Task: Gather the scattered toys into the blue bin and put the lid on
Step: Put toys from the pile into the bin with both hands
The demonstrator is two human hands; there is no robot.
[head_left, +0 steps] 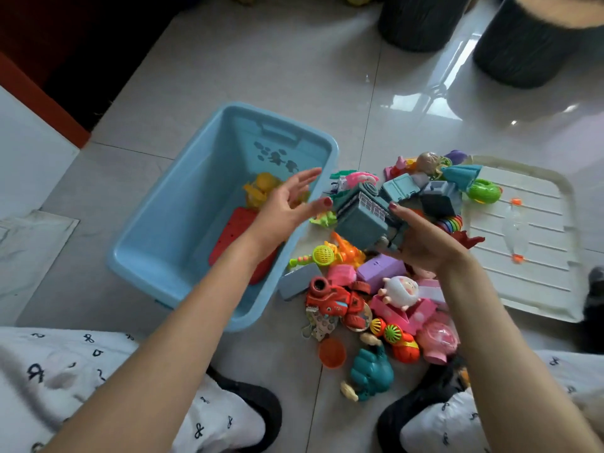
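The blue bin (183, 204) stands open on the floor at left, with a yellow toy (261, 188) and a red perforated toy (233, 230) inside. A heap of colourful toys (385, 289) lies to its right. My right hand (421, 240) grips a grey-blue blocky toy (362, 217) lifted above the heap, near the bin's right rim. Over that rim hovers my left hand (291, 204), fingers straight and spread, just left of the toy and holding nothing. The white lid (536, 243) lies flat on the floor at right, underside up.
Two dark ribbed cylinders (421, 21) (526, 44) stand at the far side of the tiled floor. My knees in white patterned fabric (65, 371) and dark slippers (255, 410) frame the bottom. A dark red cabinet edge (42, 93) is at left.
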